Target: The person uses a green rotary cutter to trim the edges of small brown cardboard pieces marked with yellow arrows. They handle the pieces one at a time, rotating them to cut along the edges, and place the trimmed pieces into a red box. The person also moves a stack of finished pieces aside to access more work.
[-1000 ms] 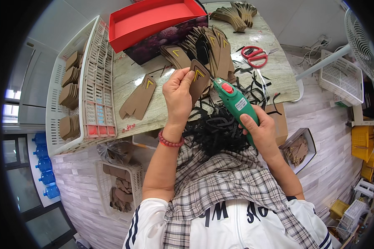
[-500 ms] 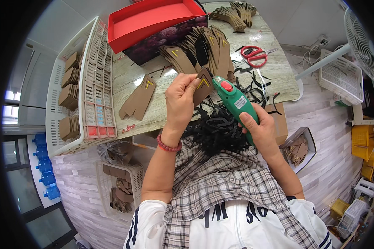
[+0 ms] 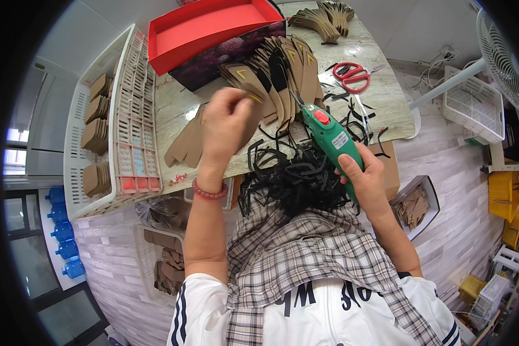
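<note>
My left hand (image 3: 225,124), blurred by motion, is closed on a flat brown leather-like piece (image 3: 252,109) with a yellow mark, partly hidden by the fingers. Beneath it on the table lie two or so similar brown pieces (image 3: 181,144). My right hand (image 3: 363,173) wraps round a green handheld electric tool (image 3: 333,131) with a red button; its thin dark tip points up and left toward the fanned stack of brown pieces (image 3: 297,63). A tangled heap of black strips (image 3: 297,179) lies between my hands, spilling over the table's near edge onto my plaid apron (image 3: 311,248).
Red-handled scissors (image 3: 352,76) lie right of the stack. Behind stands a red-lined box (image 3: 213,34); another bundle of brown pieces (image 3: 314,24) is at the far edge. A white crate (image 3: 135,115) holds stacks at the left. A fan (image 3: 504,63) stands at the right.
My left hand has moved left and slightly down with the brown piece, away from the tool's tip. The tool in my right hand has shifted slightly to the right.
</note>
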Demonstrator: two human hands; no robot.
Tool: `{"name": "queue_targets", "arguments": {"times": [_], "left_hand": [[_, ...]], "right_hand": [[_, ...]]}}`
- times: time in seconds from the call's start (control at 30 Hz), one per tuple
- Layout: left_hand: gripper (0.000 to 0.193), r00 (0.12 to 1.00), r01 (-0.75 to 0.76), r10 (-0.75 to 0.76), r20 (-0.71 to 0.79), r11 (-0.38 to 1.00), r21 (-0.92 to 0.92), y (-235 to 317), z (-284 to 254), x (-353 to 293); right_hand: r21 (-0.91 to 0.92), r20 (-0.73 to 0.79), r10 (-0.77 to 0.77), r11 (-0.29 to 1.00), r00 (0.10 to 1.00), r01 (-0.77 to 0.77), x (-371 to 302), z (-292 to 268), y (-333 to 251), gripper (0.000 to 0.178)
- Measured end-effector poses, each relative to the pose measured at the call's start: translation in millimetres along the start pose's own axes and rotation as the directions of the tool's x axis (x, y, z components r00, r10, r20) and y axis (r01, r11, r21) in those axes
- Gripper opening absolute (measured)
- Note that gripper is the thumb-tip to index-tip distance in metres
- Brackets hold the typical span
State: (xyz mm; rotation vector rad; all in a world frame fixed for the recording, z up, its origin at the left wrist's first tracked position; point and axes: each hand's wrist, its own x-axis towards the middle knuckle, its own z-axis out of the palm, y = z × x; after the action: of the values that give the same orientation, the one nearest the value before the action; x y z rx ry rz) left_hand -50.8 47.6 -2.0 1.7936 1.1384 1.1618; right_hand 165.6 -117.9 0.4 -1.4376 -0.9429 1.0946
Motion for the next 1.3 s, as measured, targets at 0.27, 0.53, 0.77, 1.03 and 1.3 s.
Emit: {"name": "queue_targets", "arguments": {"times": [0.27, 0.53, 0.77, 1.03, 1.3], "left_hand": [[0.008, 0.64, 0.277, -0.768, 0.039, 0.183, -0.943, -63, -9, -62], [0.008, 0.838, 0.355, -0.516, 0.18, 0.262, -0.898, -16, 26, -67], [0.008, 0.909, 0.296, -0.41, 0.077, 0.504, -0.811, -14, 26, -60], [0.005, 0.932, 0.271, -0.358, 0.055, 0.59, -0.76, -12, 23, -54], [0.005, 0.947, 0.246, -0.318, 0.034, 0.654, -0.715, -11, 23, -51]], "right_hand": [[-0.053, 0.016, 0.003, 0.999, 1.0, -0.002, -6, 9, 13, 0.041], [-0.121, 0.044, 0.036, 0.992, 0.998, -0.031, -9, 11, 17, 0.038], [-0.166, 0.086, 0.025, 0.986, 0.996, -0.011, -9, 11, 6, 0.037], [-0.15, 0.088, 0.051, 0.988, 0.995, -0.037, -7, 8, 4, 0.036], [-0.143, 0.078, 0.056, 0.989, 0.995, -0.045, -6, 7, 4, 0.036]]}}
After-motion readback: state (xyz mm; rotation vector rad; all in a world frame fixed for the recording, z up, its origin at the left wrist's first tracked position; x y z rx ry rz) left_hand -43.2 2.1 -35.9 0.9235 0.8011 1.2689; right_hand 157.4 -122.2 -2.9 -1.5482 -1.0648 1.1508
